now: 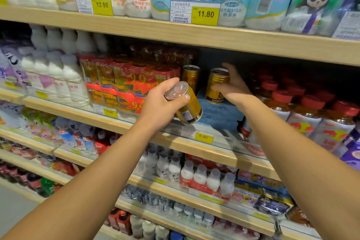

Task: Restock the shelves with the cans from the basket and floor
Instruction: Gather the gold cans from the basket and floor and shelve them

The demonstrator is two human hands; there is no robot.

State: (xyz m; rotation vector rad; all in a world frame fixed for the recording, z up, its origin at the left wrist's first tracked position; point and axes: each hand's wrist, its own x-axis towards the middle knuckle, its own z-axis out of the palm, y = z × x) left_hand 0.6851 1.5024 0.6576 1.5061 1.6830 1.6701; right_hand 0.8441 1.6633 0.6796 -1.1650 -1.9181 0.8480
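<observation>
On the top shelf edge [175, 31], a yellow price tag [102, 7] at upper left reads 13.90. A second tag [205, 15], upper centre, reads 11.80, with 00010106 and a barcode number, roughly 6902083914387, printed on its white half. The red shrink-wrapped packs [124, 82] at centre left carry a big 9.9 in yellow. Below them a small tag [110, 112] seems to read 9.90. The tag [203, 137] under the gold cans reads 6.00. Other print is too blurred to read.

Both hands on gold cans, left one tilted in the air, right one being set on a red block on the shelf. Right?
Nearly. The head view shows a blue block, not red, under the right hand's gold can. The left hand holds its tilted gold can in the air.
</observation>
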